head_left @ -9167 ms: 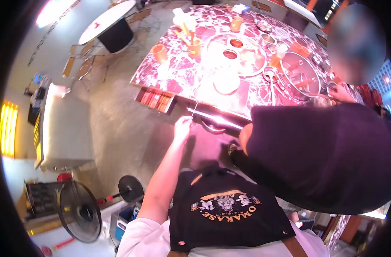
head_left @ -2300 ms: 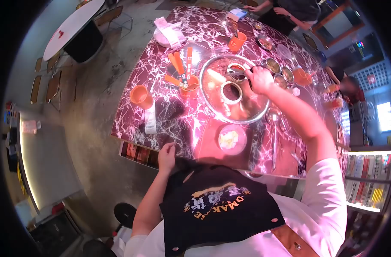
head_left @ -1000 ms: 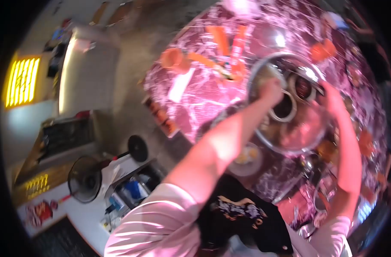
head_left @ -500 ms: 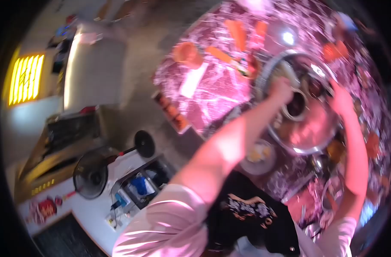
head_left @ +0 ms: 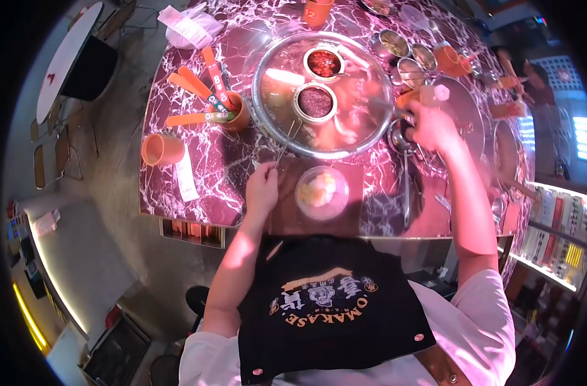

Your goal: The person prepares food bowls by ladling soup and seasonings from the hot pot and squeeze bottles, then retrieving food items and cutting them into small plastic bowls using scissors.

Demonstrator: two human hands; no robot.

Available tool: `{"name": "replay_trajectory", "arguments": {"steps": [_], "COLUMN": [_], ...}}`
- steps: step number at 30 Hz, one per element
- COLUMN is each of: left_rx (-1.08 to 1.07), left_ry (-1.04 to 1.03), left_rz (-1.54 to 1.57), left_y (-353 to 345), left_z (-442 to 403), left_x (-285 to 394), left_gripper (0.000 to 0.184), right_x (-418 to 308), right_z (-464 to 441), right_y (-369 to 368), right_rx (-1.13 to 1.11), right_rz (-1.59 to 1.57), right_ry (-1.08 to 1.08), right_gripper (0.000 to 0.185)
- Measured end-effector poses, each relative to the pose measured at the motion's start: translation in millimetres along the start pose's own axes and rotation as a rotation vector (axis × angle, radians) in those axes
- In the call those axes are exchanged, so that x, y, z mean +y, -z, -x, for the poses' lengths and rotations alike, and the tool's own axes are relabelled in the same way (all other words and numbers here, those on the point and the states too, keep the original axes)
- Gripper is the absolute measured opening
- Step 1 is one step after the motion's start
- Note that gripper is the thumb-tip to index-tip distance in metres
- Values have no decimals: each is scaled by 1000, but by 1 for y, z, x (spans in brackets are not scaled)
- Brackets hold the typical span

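My left hand (head_left: 262,188) is closed near the table's front edge, on thin metal tongs or a similar slim tool (head_left: 284,140) that points toward the large round metal tray (head_left: 266,122). On the tray stand a bowl of red sauce (head_left: 324,63) and a bowl of dark purplish food (head_left: 315,103). Right of the tray, my right hand (head_left: 433,126) is closed beside an orange cup (head_left: 408,98) and above a ladle (head_left: 406,186); what its fingers grip is hidden. A clear bowl of pale yellow pieces (head_left: 322,193) sits in front of the tray.
An orange cup of orange-handled utensils (head_left: 236,114), another orange cup (head_left: 163,149) and a paper slip (head_left: 185,175) lie left on the marbled table (head_left: 157,201). Small metal bowls (head_left: 394,44) stand behind right. A person's hand (head_left: 516,108) shows at the far right edge.
Both hands have left the tray: my left hand moved to the front edge, my right hand to the tray's right. The view has turned, and the tray now appears further left.
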State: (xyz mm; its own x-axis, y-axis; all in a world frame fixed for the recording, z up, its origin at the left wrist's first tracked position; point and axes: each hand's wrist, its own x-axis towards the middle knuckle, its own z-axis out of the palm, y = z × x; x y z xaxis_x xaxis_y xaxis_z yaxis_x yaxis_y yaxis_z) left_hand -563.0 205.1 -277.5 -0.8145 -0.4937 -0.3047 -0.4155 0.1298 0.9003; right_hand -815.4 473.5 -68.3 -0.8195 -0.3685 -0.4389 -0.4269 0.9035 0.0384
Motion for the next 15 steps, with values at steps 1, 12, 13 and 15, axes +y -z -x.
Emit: {"name": "replay_trajectory", "arguments": {"steps": [1, 12, 13, 15], "left_rx": [-11, -173, -186, -176], "left_ry": [-55, -104, -141, -188], "left_rz": [-38, -315, -339, -412], "left_y": [7, 65, 64, 59], "left_z": [8, 30, 26, 17], "left_x": [-2, -7, -5, 5], "left_gripper": [26, 27, 26, 27], "right_x": [-1, -50, -47, -46], "right_z": [15, 28, 16, 9], "right_y": [-13, -119, -128, -135], "right_rx": [13, -242, -287, -258], "right_rz": [-19, -253, -365, -444], "right_ry": [33, -117, -111, -38], "right_gripper": [49, 52, 54, 54]}}
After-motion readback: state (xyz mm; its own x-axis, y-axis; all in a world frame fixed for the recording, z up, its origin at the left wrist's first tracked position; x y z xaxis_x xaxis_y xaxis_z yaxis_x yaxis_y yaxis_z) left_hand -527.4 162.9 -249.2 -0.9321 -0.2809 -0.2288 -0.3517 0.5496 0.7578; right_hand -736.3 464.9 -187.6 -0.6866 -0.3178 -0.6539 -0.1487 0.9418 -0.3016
